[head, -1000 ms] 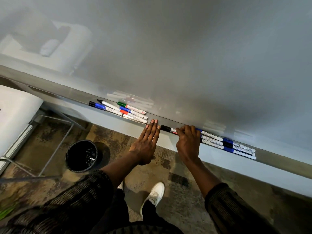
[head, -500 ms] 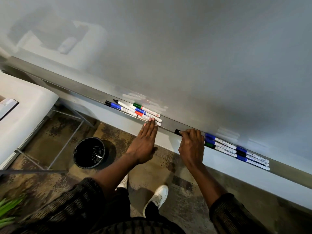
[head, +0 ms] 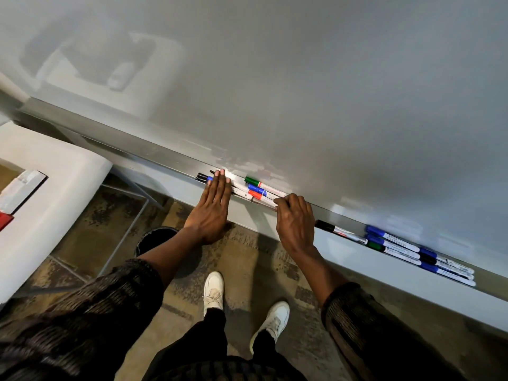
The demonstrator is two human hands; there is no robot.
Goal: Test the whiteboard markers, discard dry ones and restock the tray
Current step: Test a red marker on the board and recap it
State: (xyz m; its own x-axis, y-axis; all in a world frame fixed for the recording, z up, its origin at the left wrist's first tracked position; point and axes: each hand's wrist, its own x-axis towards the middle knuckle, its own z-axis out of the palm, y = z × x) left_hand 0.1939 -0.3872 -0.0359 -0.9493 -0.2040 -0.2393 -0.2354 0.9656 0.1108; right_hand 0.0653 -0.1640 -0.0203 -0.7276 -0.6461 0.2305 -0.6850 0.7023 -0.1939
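Tray (head: 165, 158) under whiteboard (head: 302, 78): left marker group (head: 258, 188) at centre, right marker group (head: 412, 248) at 4 o'clock, black-capped marker (head: 338, 231) between.

Left hand (head: 211, 213) — fingers straight, pressed together — covers the left group's 9 o'clock end.

Right hand (head: 295, 224): fingers curled at its 3 o'clock end; whether they pinch cannot be told.

Bin (head: 154, 240) at 7 o'clock, half hidden by the forearm.

Change: the right hand has left the black-capped marker.

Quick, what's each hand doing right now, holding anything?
Left hand: open, straight fingers resting on the loose group of white-barrelled, coloured-capped whiteboard markers.
Right hand: fingers curled at that group's end; grip cannot be told.
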